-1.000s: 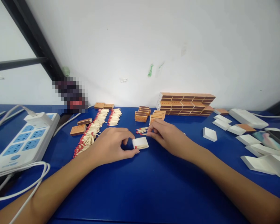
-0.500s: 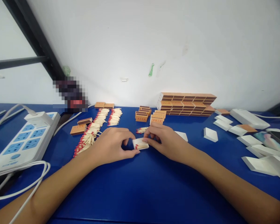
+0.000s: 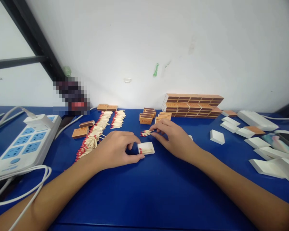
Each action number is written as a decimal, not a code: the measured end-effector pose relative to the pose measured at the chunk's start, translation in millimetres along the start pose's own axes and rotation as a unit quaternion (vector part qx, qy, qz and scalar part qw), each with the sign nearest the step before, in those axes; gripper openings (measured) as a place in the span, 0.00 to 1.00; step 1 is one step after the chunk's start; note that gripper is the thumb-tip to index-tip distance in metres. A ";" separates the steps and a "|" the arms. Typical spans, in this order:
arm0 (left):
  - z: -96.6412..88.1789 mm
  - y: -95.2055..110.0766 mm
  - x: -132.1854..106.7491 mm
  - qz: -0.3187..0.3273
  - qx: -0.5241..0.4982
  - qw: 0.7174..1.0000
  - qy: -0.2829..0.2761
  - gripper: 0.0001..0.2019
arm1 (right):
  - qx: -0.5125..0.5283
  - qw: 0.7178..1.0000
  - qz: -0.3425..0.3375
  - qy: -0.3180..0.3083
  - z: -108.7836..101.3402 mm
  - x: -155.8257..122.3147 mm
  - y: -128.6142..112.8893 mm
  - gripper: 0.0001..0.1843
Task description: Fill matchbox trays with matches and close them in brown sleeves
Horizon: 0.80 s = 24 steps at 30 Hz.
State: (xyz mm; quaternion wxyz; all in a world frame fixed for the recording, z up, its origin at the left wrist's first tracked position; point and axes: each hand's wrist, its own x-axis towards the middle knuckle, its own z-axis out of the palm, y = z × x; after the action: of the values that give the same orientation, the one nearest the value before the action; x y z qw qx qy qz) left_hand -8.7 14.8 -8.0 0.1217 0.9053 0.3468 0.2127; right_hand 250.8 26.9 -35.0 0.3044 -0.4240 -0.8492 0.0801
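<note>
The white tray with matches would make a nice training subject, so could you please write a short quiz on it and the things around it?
1. True or false: the matches lying in the white tray have red heads.
2. Which hand's grip is at the small loose match pile behind the tray?
A) left hand
B) right hand
3. Fill in: the power strip with blue socket panels lies on the person's ____ side.

Key: 1 true; 2 B; 3 left.
</note>
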 end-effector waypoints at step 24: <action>0.9 -1.9 -1.3 0.005 -0.004 1.000 0.002 0.09 | -0.001 0.998 -0.058 -0.011 12.4 -2.4 12.4 0.10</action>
State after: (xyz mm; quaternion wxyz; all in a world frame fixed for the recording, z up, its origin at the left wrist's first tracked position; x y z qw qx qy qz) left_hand -10.2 15.2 -9.9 0.1231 0.9061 0.3418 0.2166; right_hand 252.9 34.4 -50.9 0.2987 -0.3734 -0.8758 0.0656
